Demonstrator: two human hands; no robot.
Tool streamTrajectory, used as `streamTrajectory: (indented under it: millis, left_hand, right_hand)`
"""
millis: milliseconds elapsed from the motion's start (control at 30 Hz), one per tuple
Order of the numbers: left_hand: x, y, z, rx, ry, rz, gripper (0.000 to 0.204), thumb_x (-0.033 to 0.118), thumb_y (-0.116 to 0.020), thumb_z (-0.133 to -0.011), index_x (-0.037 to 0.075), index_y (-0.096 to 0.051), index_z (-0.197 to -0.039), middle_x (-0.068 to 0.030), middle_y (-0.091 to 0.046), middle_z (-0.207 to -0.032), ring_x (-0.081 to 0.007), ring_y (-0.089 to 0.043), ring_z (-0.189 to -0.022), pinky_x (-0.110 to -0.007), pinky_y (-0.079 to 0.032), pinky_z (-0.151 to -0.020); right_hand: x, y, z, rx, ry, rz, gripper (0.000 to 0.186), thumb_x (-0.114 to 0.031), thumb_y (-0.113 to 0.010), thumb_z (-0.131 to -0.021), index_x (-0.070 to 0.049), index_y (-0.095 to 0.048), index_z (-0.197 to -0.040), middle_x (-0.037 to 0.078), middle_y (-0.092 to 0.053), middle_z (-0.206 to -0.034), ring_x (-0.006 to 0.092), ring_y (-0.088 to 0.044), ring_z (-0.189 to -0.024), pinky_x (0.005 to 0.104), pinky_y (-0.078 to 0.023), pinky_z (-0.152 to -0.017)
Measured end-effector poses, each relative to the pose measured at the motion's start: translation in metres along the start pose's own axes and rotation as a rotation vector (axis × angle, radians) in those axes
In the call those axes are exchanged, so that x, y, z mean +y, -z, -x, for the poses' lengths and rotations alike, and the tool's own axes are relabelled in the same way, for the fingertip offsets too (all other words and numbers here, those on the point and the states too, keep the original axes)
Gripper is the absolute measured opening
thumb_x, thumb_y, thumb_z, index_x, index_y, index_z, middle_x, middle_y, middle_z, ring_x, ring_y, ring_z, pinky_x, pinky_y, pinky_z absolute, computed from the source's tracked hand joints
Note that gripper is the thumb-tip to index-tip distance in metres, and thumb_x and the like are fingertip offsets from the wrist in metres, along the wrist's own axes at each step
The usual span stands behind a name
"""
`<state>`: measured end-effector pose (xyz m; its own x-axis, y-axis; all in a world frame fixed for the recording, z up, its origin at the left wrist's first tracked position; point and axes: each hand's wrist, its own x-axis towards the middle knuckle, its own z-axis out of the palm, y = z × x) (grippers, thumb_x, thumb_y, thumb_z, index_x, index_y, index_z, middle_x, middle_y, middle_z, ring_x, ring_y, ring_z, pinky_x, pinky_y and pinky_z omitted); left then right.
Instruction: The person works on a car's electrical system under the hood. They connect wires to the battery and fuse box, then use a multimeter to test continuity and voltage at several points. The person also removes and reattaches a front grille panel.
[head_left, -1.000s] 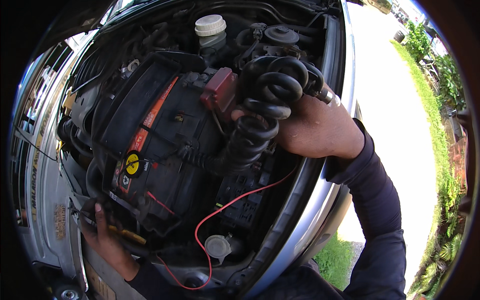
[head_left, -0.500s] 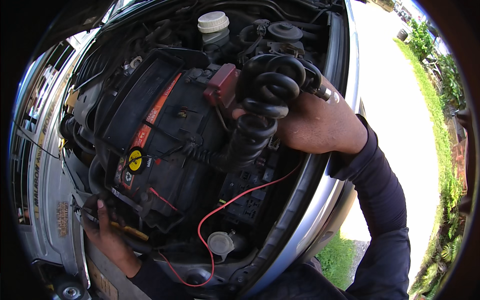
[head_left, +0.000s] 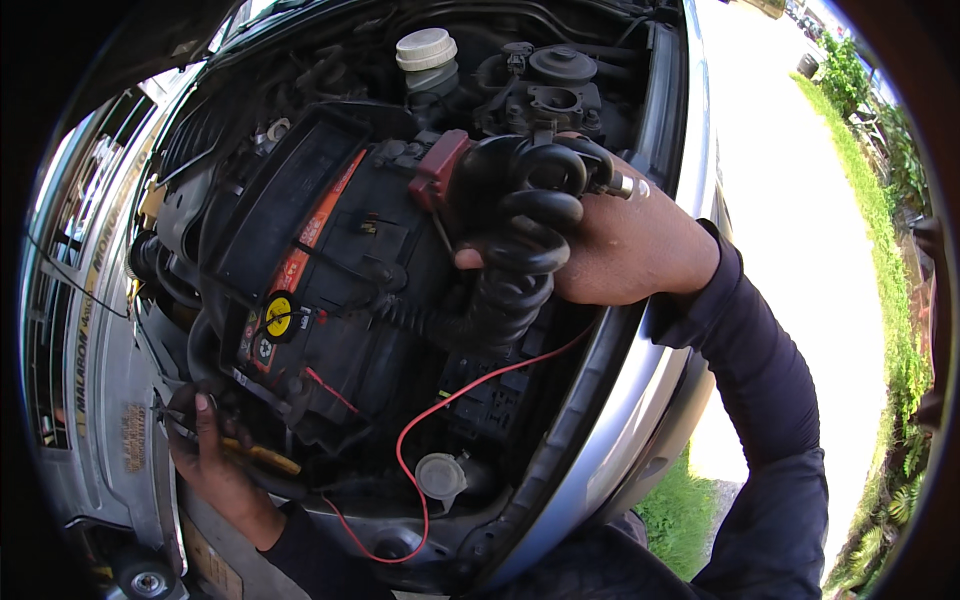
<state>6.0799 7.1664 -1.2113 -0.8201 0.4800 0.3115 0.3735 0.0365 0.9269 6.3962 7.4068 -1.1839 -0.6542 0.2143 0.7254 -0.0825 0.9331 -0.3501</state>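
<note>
My right hand [head_left: 630,240] grips a coiled black hose or cable [head_left: 535,215] with a silver end fitting [head_left: 625,187], over the right side of the battery [head_left: 340,260], beside its red terminal cover [head_left: 440,160]. My left hand [head_left: 215,460] is closed on a tool with a yellow handle [head_left: 270,458] low at the battery's front left corner; its working end is hard to make out. A loose red wire [head_left: 470,378] snakes across the dark fuse box [head_left: 475,400] and down between my hands.
The engine bay holds a white-capped reservoir [head_left: 425,52] at the back and a small grey cap [head_left: 440,478] in front. A silver fender [head_left: 590,430] edges the bay. Another vehicle's grille panel [head_left: 90,340] stands at left; a sunlit path [head_left: 780,250] and plants [head_left: 900,170] lie to the right.
My right hand and the coil have dipped and shifted slightly left, showing more of the round metal opening behind them. My left hand keeps its grip with little movement.
</note>
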Motion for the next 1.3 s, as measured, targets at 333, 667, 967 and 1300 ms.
streamTrajectory:
  millis: [333,667,967,1300]
  left_hand:
    - [-0.001,-0.008,0.000,0.001,-0.004,-0.025,0.028,0.022,-0.072,-0.100,-0.002,-0.068,-0.114,-0.0028,-0.060,-0.083,-0.0091,-0.052,-0.067,-0.025,-0.039,-0.052]
    - [-0.008,0.005,-0.002,-0.046,-0.018,-0.013,0.027,0.021,-0.072,-0.099,-0.002,-0.068,-0.114,-0.0031,-0.061,-0.085,-0.0090,-0.053,-0.069,-0.025,-0.040,-0.053]
    - [-0.004,-0.003,-0.001,0.007,-0.032,-0.007,0.021,0.019,-0.071,-0.100,0.001,-0.067,-0.109,-0.0038,-0.064,-0.087,-0.0091,-0.054,-0.065,-0.024,-0.040,-0.051]
    - [0.004,-0.002,0.003,-0.022,0.003,-0.004,0.016,0.017,-0.070,-0.100,0.002,-0.066,-0.105,-0.0017,-0.060,-0.079,-0.0084,-0.052,-0.059,-0.025,-0.041,-0.051]
  right_hand:
    - [0.013,0.005,0.006,0.015,-0.031,0.158,0.023,-0.019,-0.074,-0.090,-0.005,-0.070,-0.107,0.018,-0.070,-0.084,0.0393,-0.070,-0.080,0.0467,-0.057,-0.074]
    - [0.001,-0.009,0.001,0.016,-0.045,0.139,0.026,-0.018,-0.076,-0.090,-0.008,-0.071,-0.113,0.016,-0.070,-0.093,0.0372,-0.069,-0.087,0.0449,-0.056,-0.079]
    - [-0.001,0.003,0.002,-0.029,-0.099,0.112,0.024,-0.014,-0.076,-0.088,-0.007,-0.071,-0.110,0.015,-0.069,-0.097,0.0357,-0.067,-0.091,0.0430,-0.055,-0.083]
    - [0.022,-0.017,-0.074,0.193,-0.101,0.415,0.019,-0.018,-0.071,-0.090,-0.005,-0.070,-0.103,0.019,-0.071,-0.092,0.0407,-0.069,-0.089,0.0467,-0.056,-0.081]
